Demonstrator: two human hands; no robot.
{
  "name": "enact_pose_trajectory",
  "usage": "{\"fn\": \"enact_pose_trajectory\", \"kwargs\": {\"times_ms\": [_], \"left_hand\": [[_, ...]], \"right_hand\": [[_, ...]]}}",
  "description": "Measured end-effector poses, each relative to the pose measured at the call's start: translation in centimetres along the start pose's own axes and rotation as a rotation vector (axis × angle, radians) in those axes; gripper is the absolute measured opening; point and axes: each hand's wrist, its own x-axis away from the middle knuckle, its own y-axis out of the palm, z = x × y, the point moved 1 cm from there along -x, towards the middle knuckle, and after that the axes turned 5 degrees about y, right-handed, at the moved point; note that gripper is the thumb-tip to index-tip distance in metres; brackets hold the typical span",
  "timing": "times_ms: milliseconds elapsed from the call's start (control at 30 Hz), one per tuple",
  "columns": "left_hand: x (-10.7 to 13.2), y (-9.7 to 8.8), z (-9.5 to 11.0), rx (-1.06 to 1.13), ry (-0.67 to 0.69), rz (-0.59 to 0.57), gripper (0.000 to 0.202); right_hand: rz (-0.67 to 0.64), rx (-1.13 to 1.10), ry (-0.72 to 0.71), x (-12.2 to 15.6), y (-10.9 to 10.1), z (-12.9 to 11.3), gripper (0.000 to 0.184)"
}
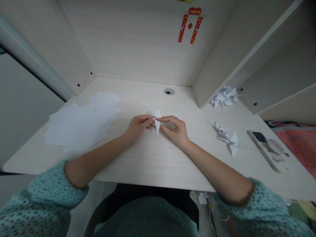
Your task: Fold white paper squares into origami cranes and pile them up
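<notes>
Between my hands, over the middle of the desk, is a small piece of folded white paper (157, 126), pointed at its top and bottom. My left hand (138, 126) pinches its left side with thumb and fingers. From the right, my right hand (176, 130) grips the other side, its thumb low and its index finger high. The fingertips hide the paper's centre. Off to the left lies a spread pile of white paper sheets (81, 126). A short row of folded white paper pieces (225, 135) rests to the right of my right hand.
A heap of folded white paper pieces (225, 96) sits by the upright divider (217, 62). Near the desk's right end lies a phone (271, 151) beside red cloth (297, 141). A round cable hole (169, 92) is set in the desk (148, 164) near the back panel.
</notes>
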Motion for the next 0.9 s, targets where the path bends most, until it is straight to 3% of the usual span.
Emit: {"fn": "enact_pose_trajectory", "kwargs": {"times_ms": [333,533,733,900], "left_hand": [[0.01,0.04,-0.33,0.011,-0.022,-0.003,0.026],[0.20,0.01,0.04,-0.063,-0.027,-0.073,0.029],[0.07,-0.15,-0.22,-0.112,0.000,-0.095,0.028],[-0.01,-0.27,-0.30,-0.158,0.053,-0.100,0.028]], "right_hand": [[0.025,-0.062,-0.049,-0.06,0.12,-0.21,0.011],[0.120,-0.158,0.042,-0.12,0.62,0.16,0.012],[0.082,-0.238,0.206,-0.40,0.87,0.63,0.019],[0.065,-0.266,0.251,-0.46,0.87,0.68,0.021]]}}
